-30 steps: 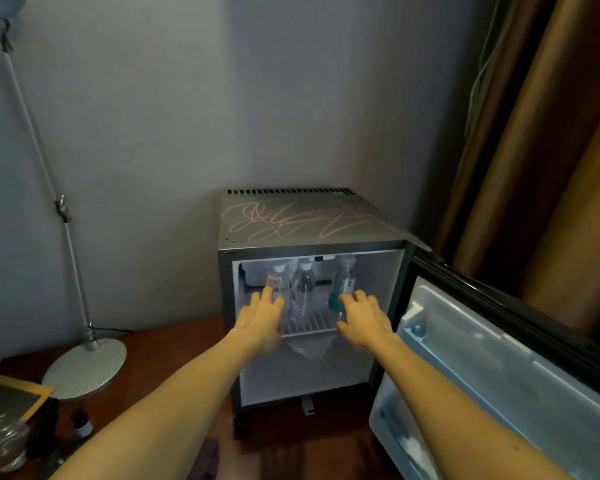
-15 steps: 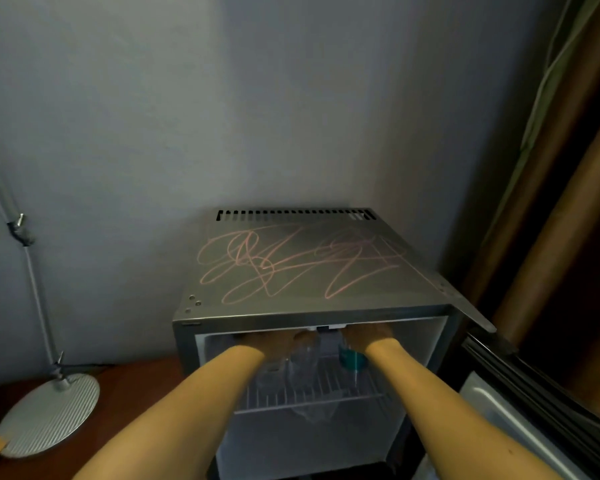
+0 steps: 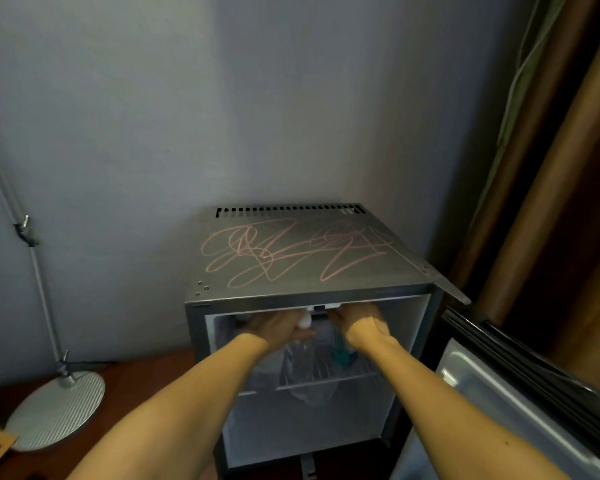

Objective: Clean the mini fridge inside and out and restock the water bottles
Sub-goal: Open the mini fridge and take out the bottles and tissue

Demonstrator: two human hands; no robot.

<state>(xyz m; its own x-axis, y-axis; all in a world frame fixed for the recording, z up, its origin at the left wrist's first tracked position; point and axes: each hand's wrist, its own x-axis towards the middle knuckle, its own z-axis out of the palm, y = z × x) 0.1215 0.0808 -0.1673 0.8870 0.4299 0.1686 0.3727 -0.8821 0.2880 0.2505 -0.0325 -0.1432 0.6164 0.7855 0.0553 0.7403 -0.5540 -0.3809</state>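
The grey mini fridge (image 3: 305,258) stands against the wall with pink scribbles on its top and its door (image 3: 520,403) swung open to the right. Both my arms reach into the upper compartment. My left hand (image 3: 274,329) wraps round a clear water bottle with a white cap (image 3: 305,322). My right hand (image 3: 359,322) grips a bottle with a teal label (image 3: 342,356). A third clear bottle (image 3: 303,368) stands between them on the wire shelf (image 3: 357,377). The fridge's top edge hides my fingertips.
A crumpled clear plastic piece (image 3: 312,393) hangs below the shelf. A floor lamp with a round silver base (image 3: 54,412) stands at left on the dark wooden floor. Brown curtains (image 3: 551,168) hang at right, close behind the open door.
My head has come closer and higher over the fridge. Both hands went from in front of the shelf into the compartment and closed on the outer bottles.
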